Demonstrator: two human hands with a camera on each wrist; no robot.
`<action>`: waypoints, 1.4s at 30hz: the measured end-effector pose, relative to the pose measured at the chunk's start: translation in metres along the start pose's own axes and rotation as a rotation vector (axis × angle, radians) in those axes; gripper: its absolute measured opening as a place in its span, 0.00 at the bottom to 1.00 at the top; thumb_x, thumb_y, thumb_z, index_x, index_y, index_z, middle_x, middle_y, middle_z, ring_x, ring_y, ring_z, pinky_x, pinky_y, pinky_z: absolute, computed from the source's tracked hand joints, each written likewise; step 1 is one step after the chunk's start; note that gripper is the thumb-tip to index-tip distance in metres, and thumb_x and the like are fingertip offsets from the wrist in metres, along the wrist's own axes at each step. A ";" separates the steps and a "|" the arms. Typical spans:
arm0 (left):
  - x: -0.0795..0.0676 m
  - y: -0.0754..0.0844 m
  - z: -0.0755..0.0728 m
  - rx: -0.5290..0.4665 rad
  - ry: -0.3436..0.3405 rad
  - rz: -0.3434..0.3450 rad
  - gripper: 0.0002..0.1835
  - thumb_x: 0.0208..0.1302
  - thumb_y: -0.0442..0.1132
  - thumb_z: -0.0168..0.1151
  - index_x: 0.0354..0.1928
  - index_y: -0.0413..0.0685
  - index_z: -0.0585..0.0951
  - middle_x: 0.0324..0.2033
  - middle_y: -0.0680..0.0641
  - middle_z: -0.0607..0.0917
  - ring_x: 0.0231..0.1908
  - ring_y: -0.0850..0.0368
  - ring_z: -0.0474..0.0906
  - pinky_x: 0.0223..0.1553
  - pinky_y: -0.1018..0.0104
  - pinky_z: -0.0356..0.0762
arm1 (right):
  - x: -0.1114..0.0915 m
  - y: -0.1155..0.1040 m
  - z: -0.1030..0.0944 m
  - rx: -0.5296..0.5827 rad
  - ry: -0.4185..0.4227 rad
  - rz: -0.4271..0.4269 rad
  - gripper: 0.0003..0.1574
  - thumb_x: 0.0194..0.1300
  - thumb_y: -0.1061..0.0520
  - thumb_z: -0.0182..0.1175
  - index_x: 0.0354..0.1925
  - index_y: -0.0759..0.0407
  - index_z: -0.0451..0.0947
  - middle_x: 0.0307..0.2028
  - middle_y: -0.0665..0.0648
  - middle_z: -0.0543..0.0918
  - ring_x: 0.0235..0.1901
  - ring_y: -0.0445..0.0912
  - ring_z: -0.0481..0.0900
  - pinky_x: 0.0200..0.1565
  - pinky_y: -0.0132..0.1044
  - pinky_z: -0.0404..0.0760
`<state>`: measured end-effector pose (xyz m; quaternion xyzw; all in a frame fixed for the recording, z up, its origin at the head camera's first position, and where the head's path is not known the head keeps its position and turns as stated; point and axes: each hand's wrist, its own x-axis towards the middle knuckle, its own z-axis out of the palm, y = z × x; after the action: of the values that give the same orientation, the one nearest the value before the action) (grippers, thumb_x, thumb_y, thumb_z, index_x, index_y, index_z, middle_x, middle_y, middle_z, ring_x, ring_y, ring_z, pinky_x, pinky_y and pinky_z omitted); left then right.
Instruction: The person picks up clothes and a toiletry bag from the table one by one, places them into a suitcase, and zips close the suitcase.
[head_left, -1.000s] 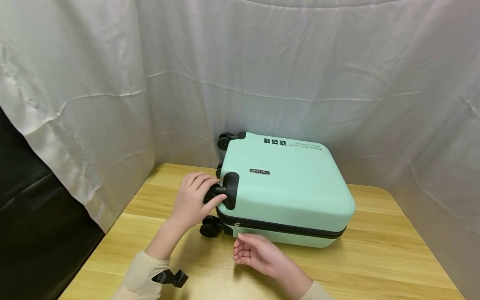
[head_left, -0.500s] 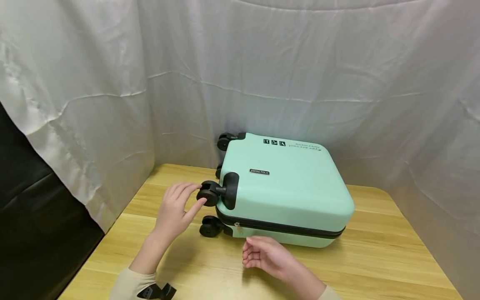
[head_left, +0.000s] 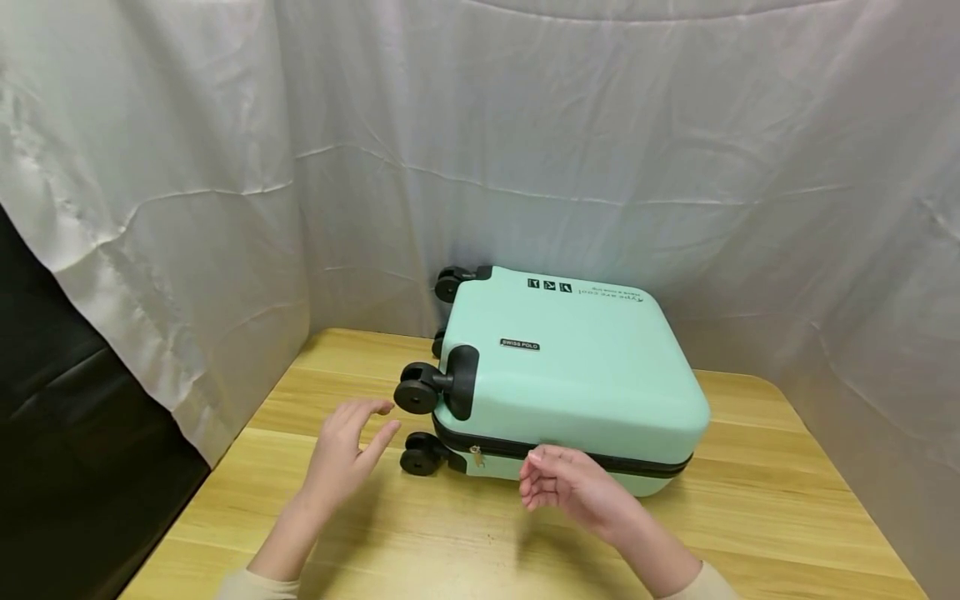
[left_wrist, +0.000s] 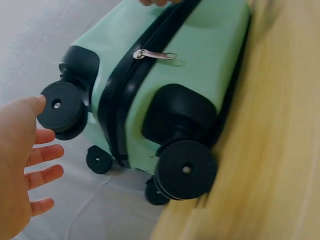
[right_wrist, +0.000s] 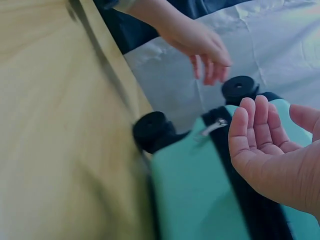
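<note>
A mint-green suitcase (head_left: 585, 358) lies flat on the table, its black wheels (head_left: 416, 388) pointing left. Along its near side runs a black zipper (head_left: 570, 454), with the metal zipper pull (head_left: 477, 455) hanging at the left end by the wheels. My left hand (head_left: 339, 454) hovers just left of the wheels, fingers spread and holding nothing; the left wrist view has its thumb overlapping a wheel (left_wrist: 62, 107). In front of the suitcase's near side, my right hand (head_left: 577, 492) floats with loosely bent fingers and an empty palm (right_wrist: 272, 155), to the right of the pull.
The wooden table (head_left: 435, 558) extends in front of the suitcase and to its right. A pale grey curtain (head_left: 570, 150) hangs close behind the suitcase and along both sides. Black cloth (head_left: 67, 433) shows beyond the table's left edge.
My right hand has let go of the zipper pull and moved right. My left hand has come off the upper near wheel and drawn back toward the lower left. The suitcase stays put.
</note>
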<state>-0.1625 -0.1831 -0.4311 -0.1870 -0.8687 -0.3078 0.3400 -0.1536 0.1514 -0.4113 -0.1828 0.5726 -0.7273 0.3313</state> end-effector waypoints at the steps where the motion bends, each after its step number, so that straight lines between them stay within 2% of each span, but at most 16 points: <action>1: -0.002 0.000 0.001 -0.005 -0.008 -0.008 0.12 0.59 0.38 0.67 0.45 0.42 0.83 0.41 0.47 0.87 0.45 0.49 0.80 0.50 0.48 0.73 | -0.002 -0.004 -0.001 -0.017 0.002 -0.006 0.15 0.77 0.54 0.44 0.40 0.56 0.77 0.35 0.48 0.84 0.36 0.39 0.83 0.46 0.33 0.83; 8: -0.015 0.005 0.013 -0.025 -0.116 -0.026 0.11 0.61 0.41 0.67 0.44 0.47 0.84 0.40 0.52 0.87 0.46 0.55 0.81 0.50 0.54 0.77 | -0.014 -0.033 -0.006 -0.110 0.009 -0.045 0.14 0.77 0.55 0.45 0.40 0.57 0.77 0.35 0.49 0.84 0.37 0.40 0.83 0.46 0.34 0.82; 14: -0.023 0.015 0.023 -0.122 -0.243 -0.123 0.11 0.65 0.46 0.63 0.46 0.51 0.84 0.41 0.58 0.85 0.47 0.62 0.79 0.51 0.57 0.78 | -0.020 -0.057 -0.010 -0.212 -0.004 -0.109 0.15 0.78 0.56 0.43 0.41 0.59 0.76 0.36 0.49 0.83 0.38 0.41 0.82 0.46 0.34 0.82; 17: -0.025 0.018 0.028 -0.250 -0.331 -0.189 0.12 0.68 0.47 0.60 0.47 0.51 0.83 0.40 0.57 0.85 0.45 0.64 0.79 0.49 0.59 0.79 | -0.022 -0.070 -0.011 -0.254 0.001 -0.133 0.15 0.78 0.56 0.43 0.41 0.59 0.75 0.36 0.49 0.83 0.38 0.41 0.82 0.47 0.35 0.82; 19: -0.025 0.021 0.031 -0.354 -0.415 -0.254 0.13 0.69 0.48 0.58 0.48 0.51 0.83 0.41 0.54 0.86 0.43 0.65 0.79 0.47 0.62 0.79 | -0.022 -0.078 -0.011 -0.292 0.018 -0.152 0.14 0.77 0.56 0.43 0.41 0.59 0.75 0.36 0.49 0.82 0.37 0.41 0.82 0.47 0.36 0.82; 22: -0.024 0.024 0.033 -0.524 -0.561 -0.357 0.16 0.71 0.49 0.55 0.52 0.50 0.81 0.45 0.46 0.87 0.46 0.57 0.81 0.46 0.68 0.78 | -0.020 -0.089 -0.012 -0.367 0.053 -0.186 0.13 0.77 0.56 0.46 0.40 0.60 0.75 0.35 0.50 0.82 0.37 0.43 0.82 0.47 0.36 0.82; 24: -0.023 0.026 0.035 -0.625 -0.656 -0.414 0.19 0.72 0.49 0.53 0.56 0.47 0.79 0.49 0.41 0.85 0.50 0.51 0.81 0.50 0.70 0.77 | -0.018 -0.096 -0.012 -0.433 0.077 -0.217 0.12 0.76 0.56 0.47 0.40 0.62 0.74 0.35 0.51 0.81 0.37 0.46 0.82 0.46 0.37 0.82; 26: -0.022 0.027 0.038 -0.729 -0.737 -0.463 0.22 0.73 0.48 0.53 0.61 0.43 0.76 0.53 0.38 0.83 0.55 0.44 0.79 0.55 0.65 0.77 | -0.015 -0.102 -0.011 -0.514 0.113 -0.242 0.13 0.75 0.56 0.48 0.42 0.65 0.74 0.35 0.52 0.82 0.38 0.51 0.82 0.46 0.37 0.82; 30: -0.021 0.028 0.048 -0.893 -0.854 -0.556 0.27 0.72 0.48 0.53 0.67 0.39 0.69 0.59 0.34 0.78 0.59 0.40 0.76 0.60 0.52 0.75 | -0.008 -0.109 -0.010 -0.666 0.198 -0.279 0.17 0.74 0.54 0.52 0.47 0.69 0.73 0.39 0.60 0.81 0.41 0.56 0.80 0.48 0.35 0.81; 33: -0.022 0.029 0.056 -0.993 -0.889 -0.634 0.31 0.72 0.47 0.53 0.69 0.36 0.65 0.61 0.33 0.76 0.58 0.41 0.77 0.60 0.50 0.76 | 0.001 -0.110 -0.010 -0.775 0.244 -0.341 0.16 0.72 0.56 0.55 0.50 0.68 0.74 0.45 0.65 0.80 0.44 0.52 0.80 0.49 0.32 0.80; 36: -0.022 0.030 0.064 -1.100 -0.886 -0.720 0.31 0.71 0.47 0.54 0.68 0.32 0.63 0.60 0.33 0.76 0.56 0.44 0.80 0.59 0.51 0.77 | 0.013 -0.108 -0.010 -0.942 0.267 -0.460 0.15 0.68 0.59 0.59 0.51 0.65 0.75 0.49 0.63 0.79 0.48 0.49 0.79 0.50 0.33 0.80; 39: -0.021 0.033 0.068 -1.231 -0.879 -0.794 0.27 0.72 0.46 0.53 0.64 0.32 0.68 0.56 0.37 0.81 0.53 0.49 0.82 0.59 0.51 0.76 | 0.025 -0.104 -0.009 -1.149 0.274 -0.589 0.19 0.65 0.59 0.63 0.53 0.62 0.75 0.52 0.58 0.79 0.53 0.49 0.75 0.52 0.39 0.79; 42: -0.020 0.034 0.070 -1.366 -0.885 -0.833 0.20 0.73 0.45 0.51 0.57 0.37 0.74 0.50 0.43 0.84 0.50 0.52 0.83 0.59 0.52 0.76 | 0.034 -0.100 -0.006 -1.329 0.263 -0.659 0.27 0.62 0.54 0.66 0.57 0.60 0.74 0.57 0.57 0.76 0.58 0.50 0.71 0.58 0.47 0.75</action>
<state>-0.1633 -0.1138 -0.4720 -0.1199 -0.5458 -0.7531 -0.3472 -0.2091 0.1445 -0.3218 -0.4178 0.8414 -0.3058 -0.1550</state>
